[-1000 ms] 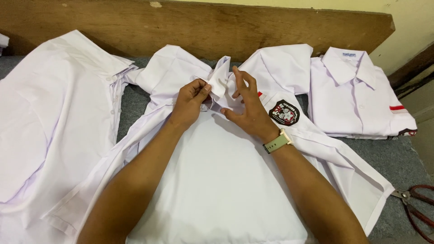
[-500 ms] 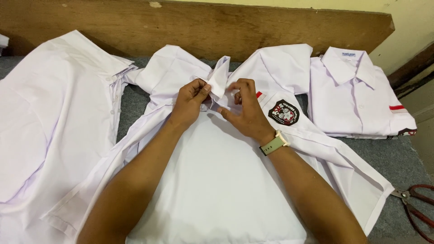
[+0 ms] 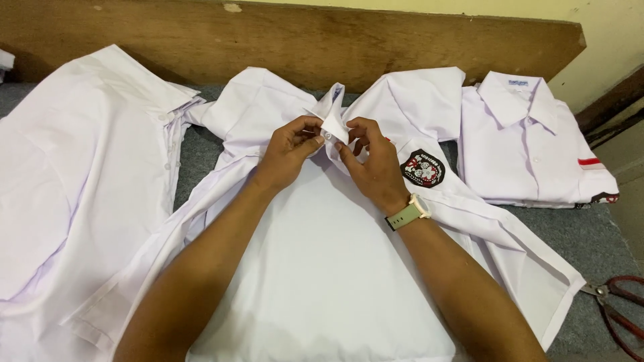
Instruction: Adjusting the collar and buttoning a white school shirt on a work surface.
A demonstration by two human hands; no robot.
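Both hands — left hand (image 3: 290, 149) and right hand (image 3: 370, 161) — pinched the collar (image 3: 333, 122) of a white shirt (image 3: 322, 268) spread on the grey worktop (image 3: 201, 151), a folded shirt (image 3: 530, 144) and red-handled scissors (image 3: 617, 305) lying to the right

I see 1 shield-shaped sleeve badge (image 3: 422, 168), black with red and white, just left of the folded shirt (image 3: 530, 147). A small pale blue collar label (image 3: 518, 82) sits inside that shirt's neckline, and a red stripe tag (image 3: 589, 161) marks its right sleeve.
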